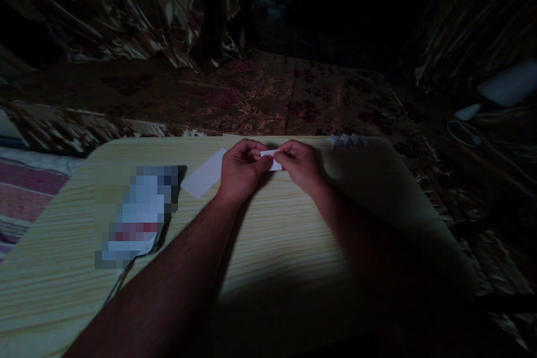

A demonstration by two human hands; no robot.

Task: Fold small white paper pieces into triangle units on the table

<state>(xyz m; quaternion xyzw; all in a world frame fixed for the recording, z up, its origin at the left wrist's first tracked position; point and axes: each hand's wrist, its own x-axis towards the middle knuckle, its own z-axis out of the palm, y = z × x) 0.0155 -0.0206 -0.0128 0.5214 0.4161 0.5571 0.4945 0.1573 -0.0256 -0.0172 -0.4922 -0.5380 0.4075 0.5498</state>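
Note:
A small piece of white paper (275,164) is pinched between my two hands over the far part of the table. My left hand (241,170) grips its left side, thumb on top. On the other side, my right hand (302,165) has its thumb and fingers closed on the paper's right end. A larger white paper sheet (203,176) lies flat just left of my left hand. Several small folded paper pieces (349,141) stand in a row near the far edge, to the right of my right hand.
A blurred-out, phone-like item (140,212) with a cable lies on the left of the pale wood-grain table (277,251). Beyond the far edge is a dark patterned cloth (268,89). A white lamp-like object (509,84) is at the right, striped bedding (29,196) at the left.

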